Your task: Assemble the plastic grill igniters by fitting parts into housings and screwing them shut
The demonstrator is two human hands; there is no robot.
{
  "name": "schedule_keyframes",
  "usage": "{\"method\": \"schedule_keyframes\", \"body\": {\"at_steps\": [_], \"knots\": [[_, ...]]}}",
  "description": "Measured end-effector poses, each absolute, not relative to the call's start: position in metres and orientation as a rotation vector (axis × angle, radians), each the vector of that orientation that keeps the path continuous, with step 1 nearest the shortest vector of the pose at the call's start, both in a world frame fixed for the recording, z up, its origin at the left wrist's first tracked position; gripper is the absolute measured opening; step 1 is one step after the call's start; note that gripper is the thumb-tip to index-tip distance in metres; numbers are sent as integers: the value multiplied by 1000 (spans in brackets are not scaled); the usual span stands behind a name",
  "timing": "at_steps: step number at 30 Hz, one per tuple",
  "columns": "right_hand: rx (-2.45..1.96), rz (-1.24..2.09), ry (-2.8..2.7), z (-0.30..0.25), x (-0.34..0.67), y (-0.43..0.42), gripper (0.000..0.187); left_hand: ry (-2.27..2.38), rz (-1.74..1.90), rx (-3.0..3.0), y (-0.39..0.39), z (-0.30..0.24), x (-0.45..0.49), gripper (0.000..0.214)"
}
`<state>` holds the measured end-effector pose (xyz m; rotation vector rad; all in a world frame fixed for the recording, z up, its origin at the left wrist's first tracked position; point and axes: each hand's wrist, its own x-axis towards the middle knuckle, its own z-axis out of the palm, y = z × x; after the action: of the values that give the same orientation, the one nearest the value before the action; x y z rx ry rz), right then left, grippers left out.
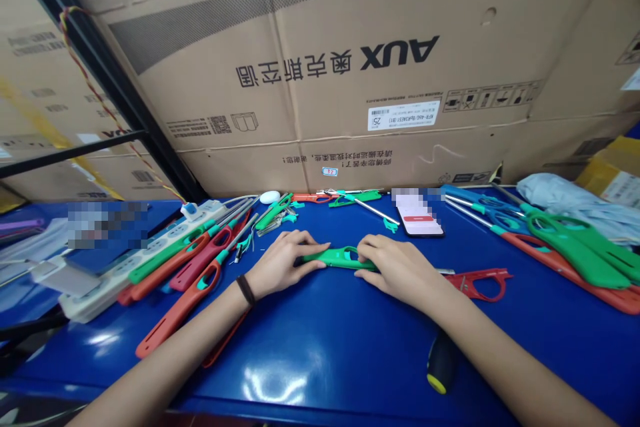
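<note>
From where I stand, both bare hands are at work in the middle of a blue table (300,340). The left grip (283,263), with a black wristband (245,289) on its wrist, and the right grip (397,270) are clenched around opposite ends of a long green plastic lighter casing (340,257), which lies between them with its open loop showing in the gap. Just right of the right grip lies a red plastic casing (480,283), and nearer the person sits a black-and-yellow screwdriver handle (441,361). Left of the left grip, several long orange-red lighters (177,310) with slim metal nozzles look fully put together, fanned out beside a white power strip (95,293). Beyond the grips, a small heap of loose metal parts (274,221) and a bare steel rod (375,211) lie near a smartphone (417,213). Well right of the grips lies a pile of large green and orange-red lighters (575,250); whether those are finished or have yet to be worked on, I cannot tell.
</note>
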<state>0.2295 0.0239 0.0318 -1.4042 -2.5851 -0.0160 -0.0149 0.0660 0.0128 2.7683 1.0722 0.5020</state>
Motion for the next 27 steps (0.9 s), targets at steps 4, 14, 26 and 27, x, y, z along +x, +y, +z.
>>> {"method": "schedule_keyframes", "body": {"at_steps": [4,14,26,27], "knots": [[-1342,-29,-2646,27,227,28,9,1008,425,3066,65,13,-16,39],[-1165,-1,-2598,22,238,33,28,794,584,3484,60,7,-11,33],[-1141,127,-2522,21,241,34,25,792,540,3438,52,8,-4,34],[-1124,146,-2503,21,243,35,25,788,544,3437,53,8,-5,33]]}}
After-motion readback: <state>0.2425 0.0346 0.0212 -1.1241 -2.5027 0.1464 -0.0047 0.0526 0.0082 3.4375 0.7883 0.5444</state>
